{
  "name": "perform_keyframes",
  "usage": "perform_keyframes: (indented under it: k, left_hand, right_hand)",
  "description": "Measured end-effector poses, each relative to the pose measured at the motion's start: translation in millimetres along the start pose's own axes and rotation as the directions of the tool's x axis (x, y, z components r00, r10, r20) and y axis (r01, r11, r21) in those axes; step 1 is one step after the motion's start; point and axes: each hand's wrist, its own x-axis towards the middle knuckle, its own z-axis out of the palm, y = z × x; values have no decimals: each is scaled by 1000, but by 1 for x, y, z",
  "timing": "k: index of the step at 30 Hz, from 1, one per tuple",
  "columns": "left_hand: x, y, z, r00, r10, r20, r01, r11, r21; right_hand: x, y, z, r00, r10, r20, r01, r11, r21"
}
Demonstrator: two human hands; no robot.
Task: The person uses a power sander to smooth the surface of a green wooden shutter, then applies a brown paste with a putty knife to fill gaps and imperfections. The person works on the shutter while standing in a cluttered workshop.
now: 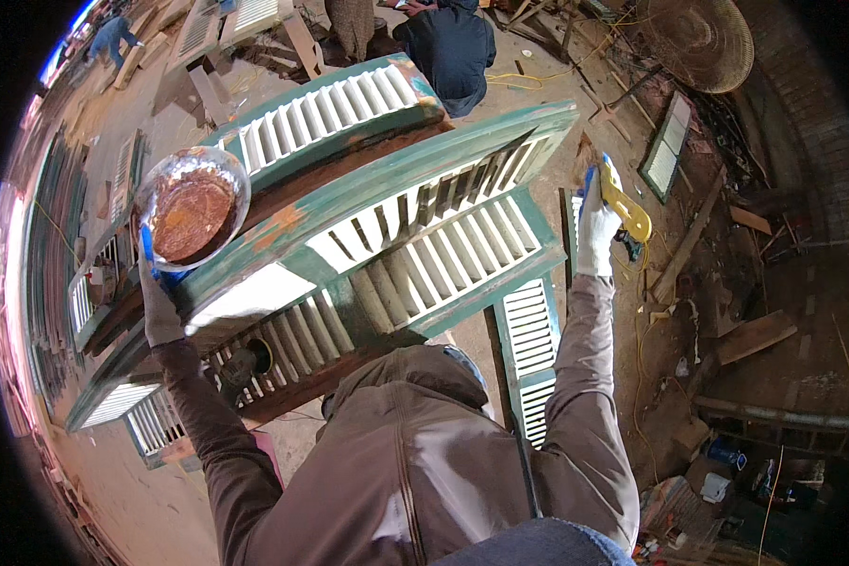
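Observation:
My left hand (pixel 160 283), in a white glove with blue fingers, grips a clear plastic bowl (pixel 237 177) from its near side. Reddish-brown paste (pixel 193 212) coats the inside of the bowl. Off to the right, my right hand (pixel 595 219), gloved the same way, is closed round a yellow-handled scraper (pixel 634 215). Its handle points toward me, and a brown end shows beyond the fingers. Between my hands lies a green-framed louvered shutter (pixel 443 141) with pale slats, its long edge bearing reddish-brown patches. The bowl is held over the left part of this frame.
Behind it stands another green louvered shutter (pixel 335 108). More slatted panels (pixel 530 325) lie below and left. A large round fan (pixel 698 42) stands at the far right, near loose boards (pixel 759 337) and a yellow cord (pixel 640 377). A person in dark clothes (pixel 448 57) crouches ahead.

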Motion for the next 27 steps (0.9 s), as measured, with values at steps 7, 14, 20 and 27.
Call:
perform_keyframes:
  k: [7,14,20,27]
  left_hand:
    - [2,-6,-36,988,-7,-156,21,996,83]
    - [10,-11,-39,980,55,-190,-4,966,258]
    - [14,-20,-53,985,53,-163,-7,963,271]
    - [3,-18,-47,976,151,-154,-89,932,350]
  right_hand:
    - [48,7,38,914,-391,109,404,852,-332]
    - [78,34,51,779,-521,348,626,617,-477]
    - [48,41,56,759,-365,539,650,386,-654]
    - [76,2,17,778,-494,389,628,627,-461]
